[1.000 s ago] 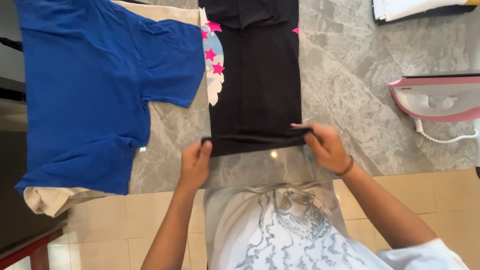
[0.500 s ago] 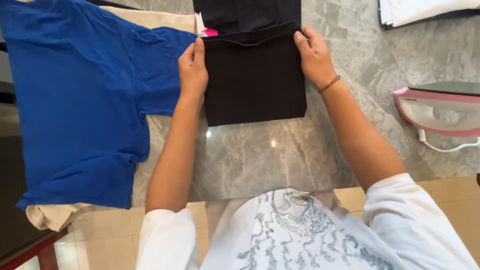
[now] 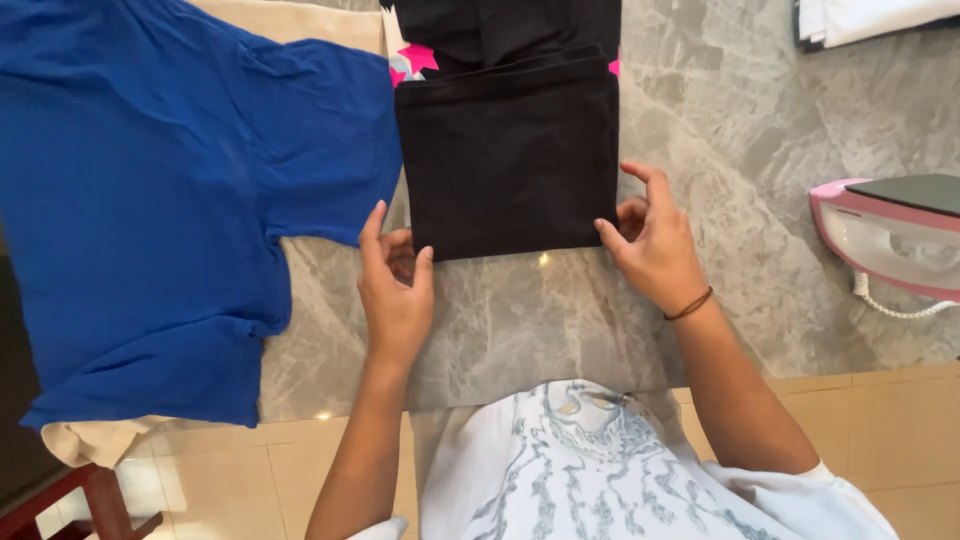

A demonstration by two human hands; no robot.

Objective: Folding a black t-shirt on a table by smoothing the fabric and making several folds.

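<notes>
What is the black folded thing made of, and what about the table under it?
The black folded garment looks like soft matte knit cloth, maybe cotton: it creases and lies in flat layers. The table looks like polished grey stone, perhaps marble or a lookalike: pale veins and small bright reflections show.

Both hands [image 3: 520, 265] low (fingers loose).

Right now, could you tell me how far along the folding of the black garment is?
The black garment already lies doubled into a neat rectangle on the marble table. The left hand and right hand touch its near corners, fingers open. The blue shirt beside it is spread out, unfolded.
</notes>
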